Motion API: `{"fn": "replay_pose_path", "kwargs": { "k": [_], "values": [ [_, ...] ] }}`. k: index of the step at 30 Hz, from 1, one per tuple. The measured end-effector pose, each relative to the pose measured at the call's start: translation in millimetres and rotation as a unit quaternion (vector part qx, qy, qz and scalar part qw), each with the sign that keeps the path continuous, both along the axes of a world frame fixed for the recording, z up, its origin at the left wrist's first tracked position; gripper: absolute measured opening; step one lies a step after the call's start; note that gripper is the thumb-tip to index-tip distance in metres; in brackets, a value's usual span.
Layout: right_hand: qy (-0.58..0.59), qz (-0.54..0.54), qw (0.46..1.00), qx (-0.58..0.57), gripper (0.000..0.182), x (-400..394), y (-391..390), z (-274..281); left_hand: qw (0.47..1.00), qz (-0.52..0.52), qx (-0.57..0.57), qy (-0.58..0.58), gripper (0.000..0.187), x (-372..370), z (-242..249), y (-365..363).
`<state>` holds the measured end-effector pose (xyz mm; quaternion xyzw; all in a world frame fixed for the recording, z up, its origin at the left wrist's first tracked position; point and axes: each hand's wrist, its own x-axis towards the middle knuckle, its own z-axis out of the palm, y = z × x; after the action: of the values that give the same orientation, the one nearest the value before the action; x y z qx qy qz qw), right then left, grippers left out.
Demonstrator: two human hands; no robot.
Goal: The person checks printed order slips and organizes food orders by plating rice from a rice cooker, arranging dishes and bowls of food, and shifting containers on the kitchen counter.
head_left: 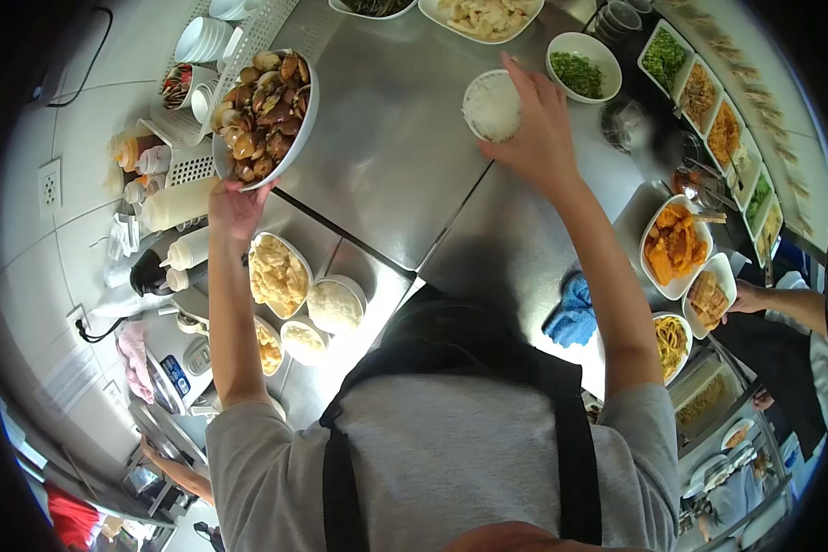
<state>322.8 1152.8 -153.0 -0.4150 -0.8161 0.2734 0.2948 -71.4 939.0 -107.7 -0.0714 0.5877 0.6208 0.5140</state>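
Observation:
My left hand grips the near rim of a white bowl heaped with brown clams, at the upper left. Toward the upper middle, my right hand holds a small round white bowl of rice by its right side, thumb below and fingers above. Just right of that hand is a white bowl of chopped green onion. Both bowls in my hands are over the steel counter.
Dishes of food stand below my left hand. A blue cloth lies by my right forearm. Squeeze bottles line the left; topping trays line the right. At the right edge a co-worker's hand touches a dish.

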Motion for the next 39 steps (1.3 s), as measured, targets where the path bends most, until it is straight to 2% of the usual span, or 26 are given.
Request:
{"fn": "replay_pose_path", "kwargs": {
  "k": [2, 6, 8, 10, 11, 12, 13, 14, 15, 18, 20, 23, 24, 25, 26, 28, 29, 30, 32, 33, 34, 35, 37, 39],
  "values": [
    [0.014, 0.019, 1.000, 0.017, 0.099, -11.9, 12.7, -6.5, 1.000, 0.006, -0.011, -0.016, 0.065, -0.7, 3.4, -5.1],
    [-0.006, 0.027, 0.999, 0.023, 0.101, -38.6, 35.2, -15.6, 0.998, -0.021, 0.010, 0.054, 0.062, 27.2, 6.8, 19.9],
    [-0.026, 0.044, 0.998, 0.029, 0.108, -46.9, 40.0, -10.8, 0.998, -0.037, 0.054, 0.007, 0.064, 40.8, 1.2, 41.1],
    [-0.048, -0.003, 0.996, 0.080, 0.110, -54.5, 29.5, 0.7, 0.996, -0.008, 0.049, -0.075, 0.065, 31.1, -31.7, 56.4],
    [-0.058, -0.028, 0.992, 0.105, 0.111, -55.5, 22.4, 5.1, 0.995, 0.003, 0.053, -0.086, 0.056, 32.1, -44.0, 65.1],
    [-0.002, -0.019, 0.991, 0.131, 0.100, -51.9, 13.5, 3.1, 0.993, 0.013, 0.058, -0.100, 0.049, 33.8, -57.6, 74.0],
    [0.014, 0.041, 0.994, 0.104, 0.100, -51.0, -6.4, 12.9, 0.992, 0.008, 0.073, -0.106, 0.025, 29.7, -75.5, 80.5],
    [0.029, 0.098, 0.992, 0.078, 0.101, -48.4, -29.5, 26.4, 0.995, 0.013, 0.070, -0.068, 0.010, 35.5, -82.3, 88.5],
    [0.022, 0.181, 0.983, 0.018, 0.097, -48.6, -58.1, 32.9, 0.997, 0.002, 0.075, -0.007, 0.010, 50.6, -73.2, 94.6],
    [-0.031, 0.375, 0.917, -0.135, 0.095, -64.6, -147.3, 57.8, 0.995, -0.031, 0.098, -0.012, 0.022, 55.0, -82.9, 102.2],
    [0.021, 0.449, 0.874, -0.184, 0.100, -84.8, -191.0, 43.6, 0.992, -0.068, 0.108, -0.019, 0.030, 58.2, -89.0, 97.1],
    [-0.017, 0.501, 0.849, -0.167, 0.109, -107.3, -228.1, 25.9, 0.978, -0.185, 0.072, 0.057, 0.054, 49.4, -53.1, 66.1],
    [-0.021, 0.509, 0.846, -0.155, 0.109, -112.6, -233.7, 23.1, 0.965, -0.174, 0.038, 0.194, 0.065, 62.6, -23.8, 43.4],
    [-0.026, 0.516, 0.843, -0.146, 0.110, -116.6, -239.3, 21.2, 0.905, -0.218, 0.001, 0.364, 0.068, 68.3, -0.4, 12.8],
    [-0.030, 0.524, 0.840, -0.137, 0.110, -118.9, -243.7, 20.0, 0.814, -0.253, -0.036, 0.522, 0.071, 72.3, 20.6, -22.0],
    [-0.031, 0.513, 0.846, -0.139, 0.109, -120.5, -247.6, 17.9, 0.699, -0.204, -0.116, 0.675, 0.076, 93.9, 55.0, -93.6],
    [-0.030, 0.507, 0.850, -0.139, 0.109, -121.6, -248.4, 18.9, 0.679, -0.195, -0.194, 0.680, 0.083, 113.5, 75.0, -121.6],
    [-0.061, 0.497, 0.856, -0.128, 0.106, -121.6, -247.7, 21.9, 0.659, -0.196, -0.264, 0.677, 0.096, 120.8, 66.6, -157.4],
    [-0.067, 0.443, 0.882, -0.146, 0.104, -112.4, -239.0, 23.3, 0.667, -0.204, -0.319, 0.642, 0.122, 143.7, 55.7, -217.0],
    [-0.071, 0.417, 0.893, -0.155, 0.103, -103.2, -233.3, 23.1, 0.635, -0.207, -0.332, 0.666, 0.129, 155.4, 46.7, -238.9],
    [-0.054, 0.377, 0.916, -0.128, 0.101, -93.2, -222.8, 17.1, 0.659, -0.189, -0.342, 0.642, 0.133, 168.1, 45.8, -246.3],
    [-0.036, 0.338, 0.935, -0.101, 0.100, -83.0, -209.5, 10.4, 0.655, -0.190, -0.343, 0.645, 0.137, 175.1, 38.4, -255.6],
    [-0.012, 0.221, 0.968, -0.116, 0.100, -67.5, -180.5, 14.1, 0.687, -0.177, -0.366, 0.603, 0.140, 183.4, 21.1, -262.7],
    [-0.014, 0.143, 0.990, 0.012, 0.101, -56.2, -142.4, 13.5, 0.691, -0.167, -0.367, 0.599, 0.140, 185.5, 13.5, -261.2]
  ]
}}
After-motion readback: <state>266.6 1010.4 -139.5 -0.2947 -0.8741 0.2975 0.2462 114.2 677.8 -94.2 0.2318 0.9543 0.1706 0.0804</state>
